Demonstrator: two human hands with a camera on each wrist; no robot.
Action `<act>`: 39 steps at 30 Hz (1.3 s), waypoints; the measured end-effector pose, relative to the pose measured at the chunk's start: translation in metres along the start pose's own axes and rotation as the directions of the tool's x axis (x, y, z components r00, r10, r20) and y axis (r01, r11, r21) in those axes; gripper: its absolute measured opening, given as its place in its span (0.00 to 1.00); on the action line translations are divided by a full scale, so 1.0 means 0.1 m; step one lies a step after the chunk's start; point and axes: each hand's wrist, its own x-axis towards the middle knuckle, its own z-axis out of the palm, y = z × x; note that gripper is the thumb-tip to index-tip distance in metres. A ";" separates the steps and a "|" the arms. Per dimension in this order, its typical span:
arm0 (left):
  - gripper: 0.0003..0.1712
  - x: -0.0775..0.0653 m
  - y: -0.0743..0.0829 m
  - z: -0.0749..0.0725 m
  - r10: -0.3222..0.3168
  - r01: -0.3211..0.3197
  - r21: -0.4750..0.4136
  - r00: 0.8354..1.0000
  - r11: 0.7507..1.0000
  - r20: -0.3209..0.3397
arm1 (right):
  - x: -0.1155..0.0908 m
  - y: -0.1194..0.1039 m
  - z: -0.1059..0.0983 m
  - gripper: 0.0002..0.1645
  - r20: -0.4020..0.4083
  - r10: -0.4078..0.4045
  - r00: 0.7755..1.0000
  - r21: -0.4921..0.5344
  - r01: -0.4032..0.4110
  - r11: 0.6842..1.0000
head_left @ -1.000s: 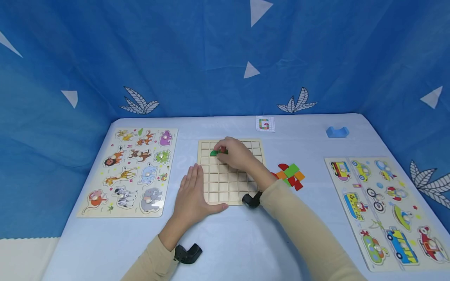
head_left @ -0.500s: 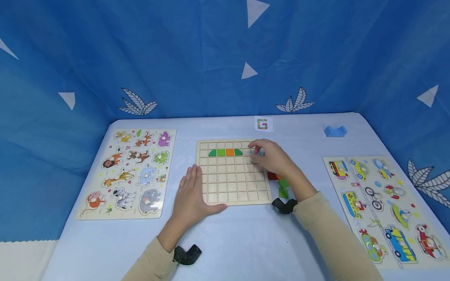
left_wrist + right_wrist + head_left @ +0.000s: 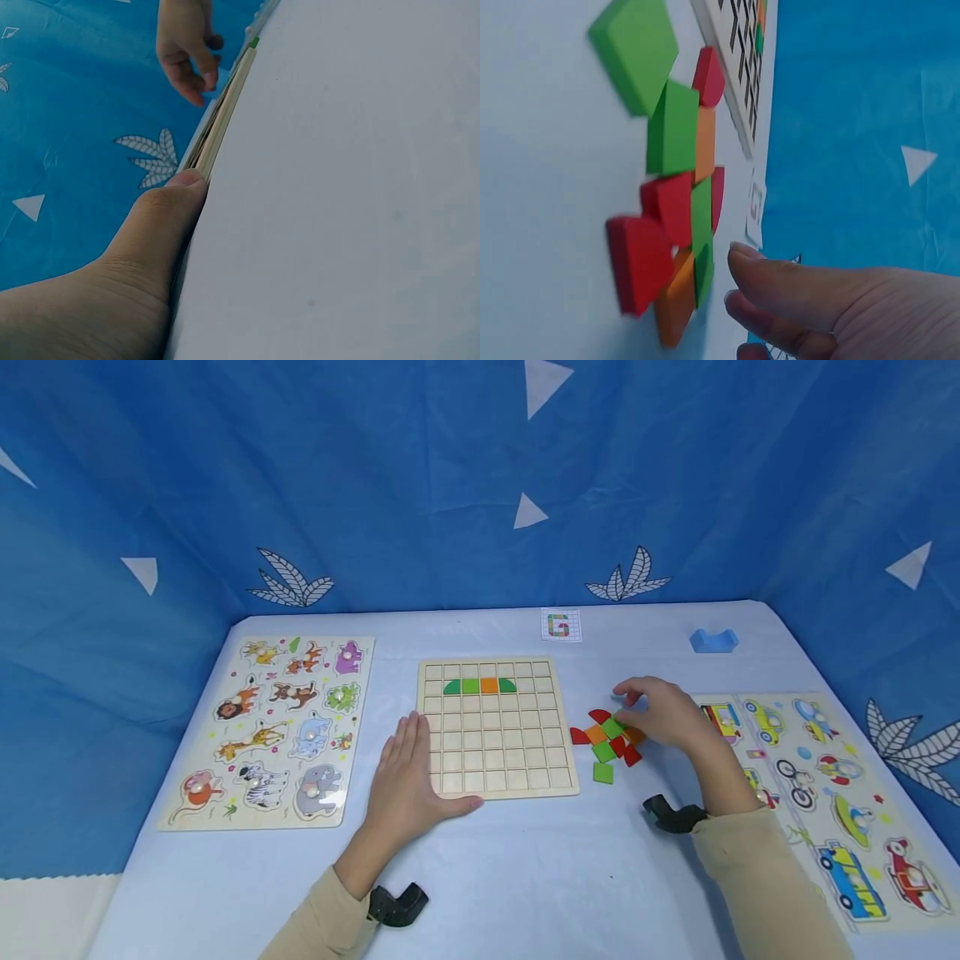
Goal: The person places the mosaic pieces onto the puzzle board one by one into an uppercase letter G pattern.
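Observation:
My left hand [image 3: 405,772] rests flat on the table, fingers along the left edge of a wooden grid board [image 3: 495,739] and thumb at its near edge. In the board's upper part lies a row: a green rounded piece [image 3: 452,687], a green square [image 3: 470,686], an orange square [image 3: 489,686] and another green rounded piece [image 3: 507,686]. My right hand [image 3: 660,714] hovers at the far right side of a loose group of red, green and orange pieces. In the right wrist view, its bent thumb and fingers [image 3: 769,274] hold nothing and stand apart from the pieces.
A small card with a coloured G pattern [image 3: 560,625] lies behind the board. An animal puzzle [image 3: 352,785] is at left, a vehicle puzzle [image 3: 817,835] at right, partly under the right arm. A blue notched block [image 3: 714,642] sits at the back right.
My right hand has left the row on the board and moved right to the loose pieces, uncovering the row of green and orange pieces. The left hand keeps its place.

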 end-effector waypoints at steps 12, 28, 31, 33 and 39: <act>0.84 -0.01 -0.01 0.00 -0.006 0.006 -0.002 1.000 1.000 -0.003 | -0.09 0.21 0.05 0.21 -0.009 0.023 1.000 0.013 -0.023 1.000; 0.84 0.00 0.00 0.00 0.003 -0.004 -0.007 1.000 1.000 -0.009 | 0.00 0.25 0.14 0.23 -0.005 0.056 0.998 0.098 -0.056 0.994; 0.84 0.00 0.01 0.00 0.003 -0.003 -0.006 1.000 1.000 -0.008 | 0.00 0.24 0.16 0.22 -0.011 0.054 0.998 0.109 -0.053 0.993; 0.84 0.00 0.01 0.00 0.002 -0.002 -0.006 1.000 1.000 -0.008 | 0.00 0.24 0.16 0.21 -0.011 0.051 0.999 0.116 -0.049 0.992; 0.84 0.00 0.01 0.00 0.000 0.000 -0.006 1.000 1.000 -0.006 | 0.00 0.23 0.14 0.20 0.002 0.033 0.999 0.145 -0.033 0.989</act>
